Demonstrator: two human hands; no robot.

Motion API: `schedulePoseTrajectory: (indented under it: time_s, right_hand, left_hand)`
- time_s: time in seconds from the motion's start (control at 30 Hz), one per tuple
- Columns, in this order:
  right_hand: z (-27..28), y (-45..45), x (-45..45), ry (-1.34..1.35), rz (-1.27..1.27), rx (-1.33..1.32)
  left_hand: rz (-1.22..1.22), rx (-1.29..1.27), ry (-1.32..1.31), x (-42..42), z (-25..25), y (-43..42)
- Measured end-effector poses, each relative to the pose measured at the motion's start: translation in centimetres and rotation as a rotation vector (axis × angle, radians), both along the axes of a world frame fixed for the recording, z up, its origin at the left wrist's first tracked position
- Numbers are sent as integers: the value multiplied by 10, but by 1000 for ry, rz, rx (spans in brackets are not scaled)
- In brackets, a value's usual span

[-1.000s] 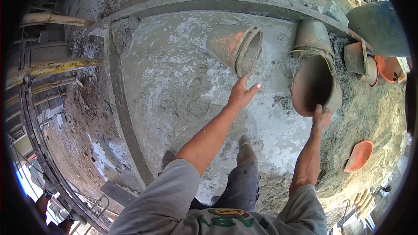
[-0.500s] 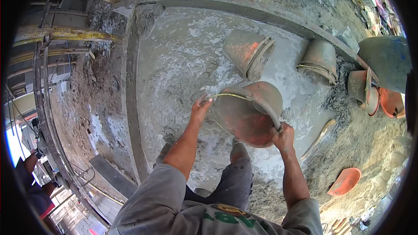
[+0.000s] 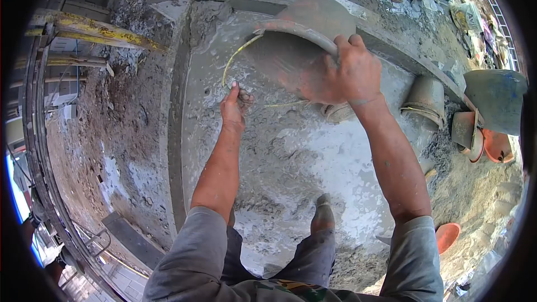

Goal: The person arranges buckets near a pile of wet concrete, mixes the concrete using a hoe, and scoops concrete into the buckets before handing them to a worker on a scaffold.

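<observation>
Broad bed of wet grey cement (image 3: pixel 263 156), walled along left and far edges by a straight grey border (image 3: pixel 174 117). Past the far right corner, large blue-green drum (image 3: pixel 495 100), cut off by the dark lens rim. Over the far edge, round grey bucket streaked orange (image 3: pixel 293 59), tipped, any contents hard to make out. Under its near lip, grey rounded rim (image 3: pixel 338 113), otherwise hidden. Right hand (image 3: pixel 358 72) clenched on the bucket's rim, some fingers hidden; left hand (image 3: pixel 234 106) curled around the thin yellow handle (image 3: pixel 238 56).
</observation>
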State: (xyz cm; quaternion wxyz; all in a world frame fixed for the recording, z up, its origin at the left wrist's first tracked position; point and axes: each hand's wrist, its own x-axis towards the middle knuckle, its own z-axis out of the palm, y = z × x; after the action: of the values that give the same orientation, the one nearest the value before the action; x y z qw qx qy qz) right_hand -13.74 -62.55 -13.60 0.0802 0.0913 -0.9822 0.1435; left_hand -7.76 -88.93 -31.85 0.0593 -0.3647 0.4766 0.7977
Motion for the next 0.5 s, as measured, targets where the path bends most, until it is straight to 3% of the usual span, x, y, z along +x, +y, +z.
schedulePoseTrajectory:
  time_s: [0.07, 0.2, 0.27, 0.3, 0.4, 0.5]
  right_hand:
    - [-37, -22, -37, 75, 27, 91]
    - [-190, -73, -69, 132, -111, 226]
    - [-247, -104, -61, 66, -149, 225]
    - [-259, -117, -48, 59, -105, 241]
    - [-282, -134, -18, -1, 3, 308]
    - [-291, -119, -1, 53, -117, 291]
  left_hand:
    - [-42, 90, 12, -22, -44, 15]
    - [-8, 434, 93, -45, -160, 82]
    - [76, 632, 26, -40, -193, 113]
    - [130, 730, -21, -31, -207, 117]
    - [125, 974, 165, 19, -242, 91]
    - [-128, 691, 133, 30, -246, 53]
